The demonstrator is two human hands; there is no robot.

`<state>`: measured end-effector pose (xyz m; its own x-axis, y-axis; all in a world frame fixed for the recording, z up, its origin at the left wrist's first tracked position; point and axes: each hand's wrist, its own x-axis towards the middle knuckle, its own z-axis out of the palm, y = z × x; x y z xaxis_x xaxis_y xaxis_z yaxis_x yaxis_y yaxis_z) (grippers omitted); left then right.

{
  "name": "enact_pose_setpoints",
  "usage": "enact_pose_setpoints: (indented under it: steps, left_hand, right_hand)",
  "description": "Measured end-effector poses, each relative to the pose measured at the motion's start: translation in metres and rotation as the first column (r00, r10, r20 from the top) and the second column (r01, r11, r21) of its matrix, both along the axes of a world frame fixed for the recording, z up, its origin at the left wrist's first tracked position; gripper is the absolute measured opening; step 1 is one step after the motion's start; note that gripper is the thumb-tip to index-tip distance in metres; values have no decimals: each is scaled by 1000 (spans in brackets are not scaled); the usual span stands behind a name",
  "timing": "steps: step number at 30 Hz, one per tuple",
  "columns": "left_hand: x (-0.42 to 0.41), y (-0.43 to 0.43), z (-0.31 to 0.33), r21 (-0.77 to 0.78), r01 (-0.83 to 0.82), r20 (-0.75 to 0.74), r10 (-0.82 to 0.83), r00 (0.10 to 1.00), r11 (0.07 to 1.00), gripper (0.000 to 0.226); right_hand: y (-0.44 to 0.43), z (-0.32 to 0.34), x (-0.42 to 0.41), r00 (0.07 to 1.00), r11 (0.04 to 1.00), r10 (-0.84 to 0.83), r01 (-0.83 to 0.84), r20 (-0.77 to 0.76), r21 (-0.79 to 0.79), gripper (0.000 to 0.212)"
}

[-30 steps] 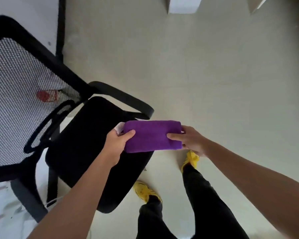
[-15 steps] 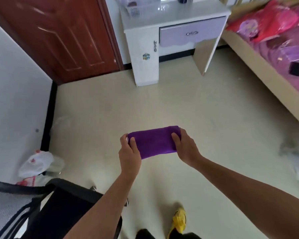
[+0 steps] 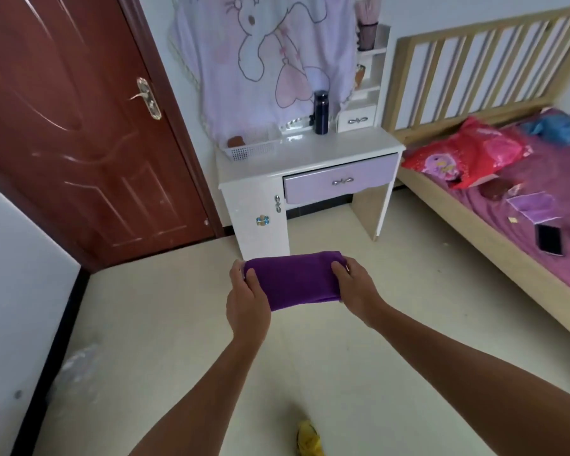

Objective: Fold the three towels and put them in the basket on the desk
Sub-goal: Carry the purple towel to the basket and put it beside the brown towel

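My left hand [image 3: 247, 301] and right hand [image 3: 356, 291] each pinch an end of the folded purple cloth towel [image 3: 293, 279], in mid-air well short of the white desk [image 3: 326, 149], whose white lattice basket [image 3: 244, 153] it has yet to reach.

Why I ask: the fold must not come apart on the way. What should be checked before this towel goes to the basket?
1. Fold: ok, the towel is a compact purple rectangle.
2. Grip: ok, the left hand and right hand each hold one end.
3. Basket in sight: ok, on the desk, left side.
4. Room in basket: cannot tell; something brown lies inside.
5. Bottle: ok, upright, apart from the basket.
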<state>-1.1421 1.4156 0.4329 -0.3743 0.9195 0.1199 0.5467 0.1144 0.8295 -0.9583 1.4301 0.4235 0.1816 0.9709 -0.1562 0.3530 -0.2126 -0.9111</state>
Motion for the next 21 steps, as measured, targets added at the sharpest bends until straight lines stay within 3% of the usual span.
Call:
enact_pose_setpoints:
  steps: [2,5,8,14,18,21]
  left_hand:
    - [4,50,9,12,9,29,-9,1000,1000,42]
    - [9,119,22,57,55,71,-59,996,997,40]
    - [20,185,36,69,80,127,-89,988,994,34]
    - [39,310,46,-10,19,255,-16,967,1000,22]
    - [48,396,43,3,75,161,-75,984,997,33]
    - [41,466,39,-75,205,168,-190,967,976,52]
  right_hand:
    - [49,17,6,992,997,-24,14,-125,-81,28]
    - [120,39,14,985,990,-53,30,-165,-135,36]
    - [190,49,20,986,988,-111,97,-120,-118,53]
    - [314,47,32,978,986,-162,158,127,45,52]
    - [407,38,42,975,993,-101,87,196,78,45]
    - [483,36,58,989,997,16,-28,150,75,36]
